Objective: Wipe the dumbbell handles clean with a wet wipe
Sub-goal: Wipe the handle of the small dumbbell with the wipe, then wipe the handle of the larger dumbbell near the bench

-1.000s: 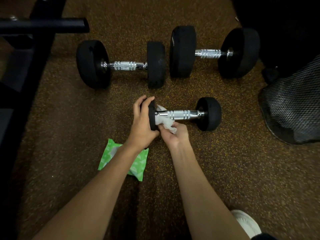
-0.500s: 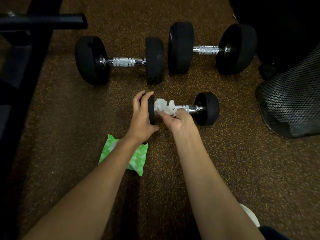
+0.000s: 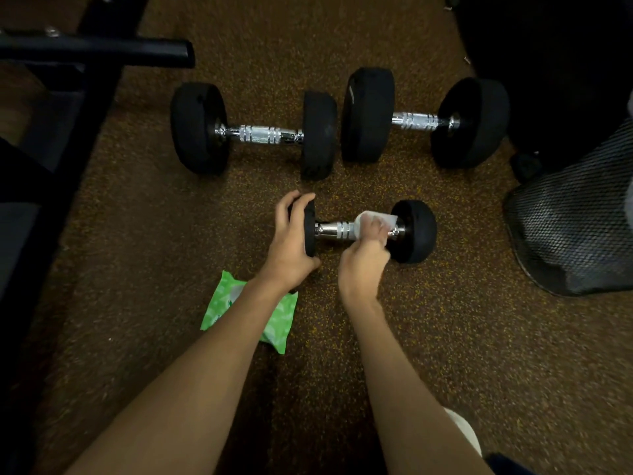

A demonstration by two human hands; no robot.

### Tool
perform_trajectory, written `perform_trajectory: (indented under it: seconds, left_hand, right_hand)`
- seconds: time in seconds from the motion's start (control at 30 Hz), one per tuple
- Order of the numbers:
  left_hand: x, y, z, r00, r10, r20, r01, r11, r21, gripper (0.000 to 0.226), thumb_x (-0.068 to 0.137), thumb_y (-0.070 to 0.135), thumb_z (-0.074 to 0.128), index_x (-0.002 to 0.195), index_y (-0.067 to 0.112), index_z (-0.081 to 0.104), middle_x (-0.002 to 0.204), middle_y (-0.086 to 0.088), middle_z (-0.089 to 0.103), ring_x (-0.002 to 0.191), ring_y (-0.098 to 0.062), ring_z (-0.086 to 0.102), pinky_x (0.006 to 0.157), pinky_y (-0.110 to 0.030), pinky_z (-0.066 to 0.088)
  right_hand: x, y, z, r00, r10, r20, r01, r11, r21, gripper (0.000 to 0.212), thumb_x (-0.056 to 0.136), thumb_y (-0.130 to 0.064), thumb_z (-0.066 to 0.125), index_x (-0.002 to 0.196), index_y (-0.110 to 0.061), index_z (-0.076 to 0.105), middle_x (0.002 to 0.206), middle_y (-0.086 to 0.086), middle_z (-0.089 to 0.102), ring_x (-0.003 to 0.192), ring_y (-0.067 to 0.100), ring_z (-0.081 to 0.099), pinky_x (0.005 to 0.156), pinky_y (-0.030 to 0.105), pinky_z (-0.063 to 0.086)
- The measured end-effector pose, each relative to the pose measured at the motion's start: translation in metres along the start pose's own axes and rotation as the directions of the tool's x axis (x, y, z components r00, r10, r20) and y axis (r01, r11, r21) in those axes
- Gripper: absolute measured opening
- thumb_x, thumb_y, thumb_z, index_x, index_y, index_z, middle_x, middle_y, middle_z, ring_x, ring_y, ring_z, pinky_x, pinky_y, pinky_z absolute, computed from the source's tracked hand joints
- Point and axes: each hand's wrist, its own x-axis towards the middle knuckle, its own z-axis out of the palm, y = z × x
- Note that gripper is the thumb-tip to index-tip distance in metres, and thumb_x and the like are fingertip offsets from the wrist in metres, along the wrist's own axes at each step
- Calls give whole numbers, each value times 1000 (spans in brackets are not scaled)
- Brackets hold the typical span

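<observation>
Kinda tight behind the small dumbbell (image 3: 334,230): left big dumbbell (image 3: 263,134) and right big dumbbell (image 3: 416,121) sit just past it. Mesh basket (image 3: 575,228) crowds the right, wipes pack (image 3: 219,310) lies near-left, bench frame (image 3: 85,97) walls off far left. Near-right floor (image 3: 479,337) is open.

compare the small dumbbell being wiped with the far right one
The small dumbbell has far smaller heads than the big dumbbell. The left hand grips the small dumbbell while the right hand holds a wet wipe on its handle; the big dumbbell lies untouched, handle bare. Both have black heads, chrome handles.
</observation>
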Motion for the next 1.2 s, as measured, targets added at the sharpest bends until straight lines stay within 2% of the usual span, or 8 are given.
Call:
perform_trajectory:
  seconds: [0.13,0.23,0.33,0.53,0.73,0.9,1.07,1.2]
  left_hand:
    - [1,-3,3,999,36,-39,-35,999,2,96,63,1,80,143,20,30,150,-4,10,136,-17,24,110,-29,33]
    - [2,-4,5,998,34,-56,-35,999,-11,89,68,17,82,142,19,32,150,-4,11,133,-15,27,108,-28,33]
    - [2,-3,2,999,29,-39,-30,999,-28,89,70,19,81,143,19,30,149,-3,10,134,-16,27,109,-29,33]
    - [1,-4,-7,994,29,102,-35,997,64,104,63,5,81,146,20,20,151,-3,3,140,-25,18,113,-40,31]
    - [17,10,-27,959,-113,258,87,990,109,98,70,18,79,147,23,18,148,5,6,137,-22,24,110,-29,28]
    - [41,20,-51,940,-150,306,108,983,152,82,80,28,72,146,25,23,137,-3,27,130,-20,36,108,-29,31]
    - [87,43,-85,968,-240,77,251,944,-215,64,85,24,67,140,27,34,121,-1,54,108,-16,60,93,-36,50]
    - [118,58,-116,916,-398,43,321,665,-675,56,91,24,60,140,26,32,117,-5,62,101,-18,66,86,-38,54]
  right_hand:
    - [-13,-5,32,998,55,-26,-53,996,77,59,92,13,35,148,-6,27,156,19,15,147,28,5,120,37,15]
    - [-28,-12,38,993,103,-54,-91,978,185,55,95,5,38,146,-12,32,151,20,30,139,29,32,113,28,26]
    - [-42,-15,34,994,109,-23,-101,971,215,47,95,-3,42,140,-14,44,124,21,62,108,27,63,97,33,45]
    - [-8,-41,-12,991,110,-80,-84,959,271,25,92,-4,46,100,-9,69,90,9,70,83,22,66,80,43,54]
    - [90,-118,-56,926,-260,275,266,964,16,27,95,-11,44,100,-13,70,89,5,68,70,8,58,59,15,45]
    - [148,-173,-56,724,-290,627,396,918,-33,28,92,-6,44,95,-12,71,102,12,69,100,26,64,84,39,53]
    - [170,-199,-38,575,-305,759,493,869,-25,25,91,-5,47,98,-15,68,96,-1,65,88,8,60,65,20,47]
    - [184,-209,-13,557,-360,748,445,890,97,19,87,-7,56,101,-14,66,97,4,67,91,16,64,75,30,54]
